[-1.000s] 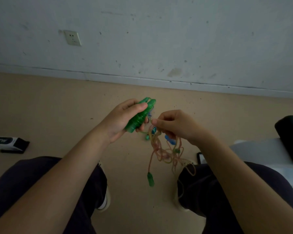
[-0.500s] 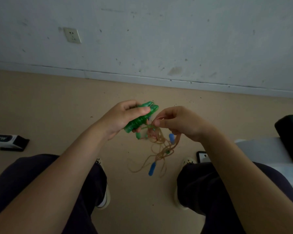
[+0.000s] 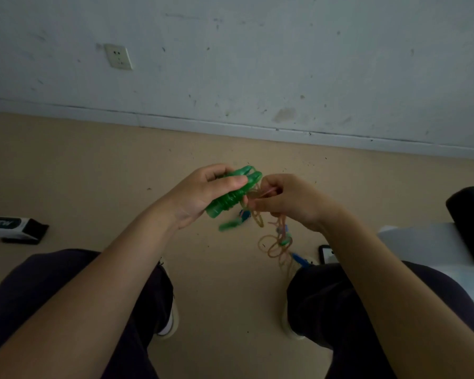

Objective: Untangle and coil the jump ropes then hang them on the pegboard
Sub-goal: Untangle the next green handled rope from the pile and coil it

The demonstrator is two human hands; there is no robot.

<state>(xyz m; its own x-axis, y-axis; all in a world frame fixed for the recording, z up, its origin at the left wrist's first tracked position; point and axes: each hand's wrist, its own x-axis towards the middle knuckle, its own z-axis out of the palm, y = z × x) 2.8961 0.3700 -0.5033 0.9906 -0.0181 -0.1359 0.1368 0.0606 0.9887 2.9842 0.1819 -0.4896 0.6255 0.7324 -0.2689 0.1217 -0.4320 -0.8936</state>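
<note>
A: Two green handles (image 3: 233, 191) lie side by side in the left hand (image 3: 203, 195), whose fingers and thumb curl round them, tips pointing up and away over the floor (image 3: 93, 165).

B: And the right hand (image 3: 285, 201)?

A: Its fingers curl inward and pinch a thin pale-orange rope (image 3: 274, 242) just beside the handle tips. The two hands nearly touch.

B: Where does the rope run?

A: From the pinch it hangs down in a tangle of small loops between the knees, clear of the floor as far as can be told. Small green and blue pieces sit along it; one green piece (image 3: 229, 225) under the left hand is blurred, and a blue piece (image 3: 298, 259) hangs lowest, near the right knee.

B: Surroundings?

A: A white wall with a socket (image 3: 118, 56) behind; a dark and white box (image 3: 14, 227) on the floor at far left; a phone (image 3: 326, 254) on the floor beside the right forearm; a black object (image 3: 471, 214) on a white surface at right.
</note>
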